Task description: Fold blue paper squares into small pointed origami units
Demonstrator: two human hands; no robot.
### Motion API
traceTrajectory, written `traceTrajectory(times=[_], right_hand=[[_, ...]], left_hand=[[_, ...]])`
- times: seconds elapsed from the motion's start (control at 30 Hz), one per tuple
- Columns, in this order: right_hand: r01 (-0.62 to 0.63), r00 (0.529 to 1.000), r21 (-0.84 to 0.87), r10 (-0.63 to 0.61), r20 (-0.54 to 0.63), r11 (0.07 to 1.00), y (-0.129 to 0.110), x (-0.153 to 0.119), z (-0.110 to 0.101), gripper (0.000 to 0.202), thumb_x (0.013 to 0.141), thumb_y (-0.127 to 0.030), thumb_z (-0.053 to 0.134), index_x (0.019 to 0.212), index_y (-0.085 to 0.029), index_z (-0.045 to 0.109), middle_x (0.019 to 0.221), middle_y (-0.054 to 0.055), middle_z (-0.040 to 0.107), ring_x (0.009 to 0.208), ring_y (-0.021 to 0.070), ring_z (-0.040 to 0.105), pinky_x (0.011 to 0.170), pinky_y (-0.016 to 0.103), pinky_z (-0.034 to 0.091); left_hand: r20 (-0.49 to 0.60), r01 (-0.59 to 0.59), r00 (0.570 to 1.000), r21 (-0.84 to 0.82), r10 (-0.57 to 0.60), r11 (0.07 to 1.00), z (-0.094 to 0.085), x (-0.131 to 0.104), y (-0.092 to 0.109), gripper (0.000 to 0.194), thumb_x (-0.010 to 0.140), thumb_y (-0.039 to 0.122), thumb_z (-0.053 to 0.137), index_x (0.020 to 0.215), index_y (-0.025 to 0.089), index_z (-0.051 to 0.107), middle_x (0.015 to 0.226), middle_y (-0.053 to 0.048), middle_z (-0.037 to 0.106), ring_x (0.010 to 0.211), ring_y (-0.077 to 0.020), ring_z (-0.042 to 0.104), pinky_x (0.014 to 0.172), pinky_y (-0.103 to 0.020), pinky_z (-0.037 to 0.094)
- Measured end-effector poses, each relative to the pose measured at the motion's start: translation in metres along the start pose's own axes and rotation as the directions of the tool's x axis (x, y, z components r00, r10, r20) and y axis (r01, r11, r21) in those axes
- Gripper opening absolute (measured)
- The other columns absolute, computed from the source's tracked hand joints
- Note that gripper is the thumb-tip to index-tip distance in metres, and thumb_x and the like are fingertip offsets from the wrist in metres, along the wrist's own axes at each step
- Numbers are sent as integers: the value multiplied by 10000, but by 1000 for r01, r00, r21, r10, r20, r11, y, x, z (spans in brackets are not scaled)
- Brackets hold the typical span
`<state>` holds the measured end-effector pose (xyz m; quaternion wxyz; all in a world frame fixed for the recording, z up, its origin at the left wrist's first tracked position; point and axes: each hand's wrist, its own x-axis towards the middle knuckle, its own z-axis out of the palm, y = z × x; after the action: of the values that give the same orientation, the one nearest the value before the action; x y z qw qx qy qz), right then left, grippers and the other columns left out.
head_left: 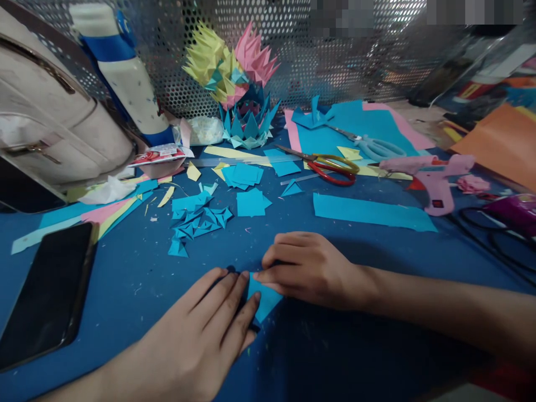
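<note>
A small folded piece of blue paper (266, 306) lies on the blue tabletop between my hands. My left hand (209, 318) rests with fingers stretched out, its fingertips pressing on the paper's left edge. From the right, my right hand (310, 271) has its fingers curled and pinches the paper's upper edge. Beyond them sit several folded blue paper triangles (199, 220), some bunched together. Loose blue paper squares (251, 202) lie just right of that bunch. The paper's underside is hidden.
Scissors with red and yellow handles (333, 167), light-blue scissors (377, 146), a pink glue gun (438, 176) and a blue paper strip (372, 212) lie farther back. A folded-paper flower piece (247, 120) stands behind. At left are a phone (50, 290), bottle (129, 84) and bag (50, 111).
</note>
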<state>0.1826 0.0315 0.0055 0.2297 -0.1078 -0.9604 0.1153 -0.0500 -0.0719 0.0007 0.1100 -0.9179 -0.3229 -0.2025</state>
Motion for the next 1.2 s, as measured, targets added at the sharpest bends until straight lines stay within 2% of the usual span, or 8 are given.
traceTrajectory(times=[0.13, 0.33, 0.5, 0.67, 0.8, 0.97, 1.2], right_hand=[[-32, 999, 83, 33, -11, 996, 3, 0, 3, 185, 998, -221, 536, 971, -160, 710, 903, 40, 688, 802, 124, 599, 786, 278, 447], [-219, 975, 282, 223, 21, 934, 6, 2, 4, 117, 936, -211, 631, 963, -171, 738, 848, 38, 700, 782, 124, 617, 707, 239, 453], [-266, 962, 287, 271, 25, 920, 6, 3, 2, 157, 927, -200, 633, 1049, -172, 727, 782, 19, 693, 726, 121, 584, 672, 243, 442], [-200, 976, 279, 217, -33, 939, 6, 1, 3, 117, 937, -225, 641, 1004, -172, 721, 803, 13, 712, 730, 113, 589, 685, 254, 442], [-77, 992, 212, 97, -85, 974, 6, 0, 4, 125, 968, -216, 597, 973, -170, 714, 856, 24, 716, 746, 109, 605, 754, 278, 454], [25, 999, 87, -22, -36, 996, 7, 0, -1, 158, 991, -221, 554, 946, -163, 694, 929, 39, 708, 790, 125, 573, 782, 285, 450], [83, 996, 23, -83, 33, 996, 11, 0, -6, 167, 997, -239, 535, 932, -166, 671, 973, 41, 686, 813, 145, 522, 756, 290, 432]], left_hand=[[-5, 1, 1000, -16, -1, 1000, 0, 0, 0, 306, 1035, 273, 479, 1182, 100, 684, 1203, -155, 700, 1111, -274, 656, 1075, -453, 389], [21, 7, 1000, -18, -7, 1000, 4, -2, -2, 318, 1015, 297, 520, 1243, 123, 659, 1252, -129, 680, 1147, -273, 634, 1095, -445, 387], [36, 38, 999, -25, -37, 999, 7, -5, -1, 313, 1015, 300, 517, 1256, 152, 653, 1288, -108, 665, 1152, -267, 629, 1081, -441, 394], [23, 66, 998, -55, -65, 996, 7, -2, -1, 278, 1009, 283, 519, 1208, 179, 683, 1255, -85, 685, 1112, -246, 648, 1047, -422, 436], [6, 53, 999, -62, -52, 997, 5, -1, -3, 256, 1001, 266, 531, 1160, 167, 704, 1207, -90, 707, 1093, -247, 656, 1045, -428, 441], [6, 31, 1000, -55, -31, 998, 4, 0, -4, 260, 994, 258, 549, 1179, 143, 692, 1217, -107, 701, 1127, -255, 646, 1080, -433, 408], [-8, 21, 1000, -37, -21, 999, 3, -2, -4, 278, 1005, 286, 541, 1192, 140, 685, 1222, -115, 700, 1127, -247, 653, 1102, -419, 391]])
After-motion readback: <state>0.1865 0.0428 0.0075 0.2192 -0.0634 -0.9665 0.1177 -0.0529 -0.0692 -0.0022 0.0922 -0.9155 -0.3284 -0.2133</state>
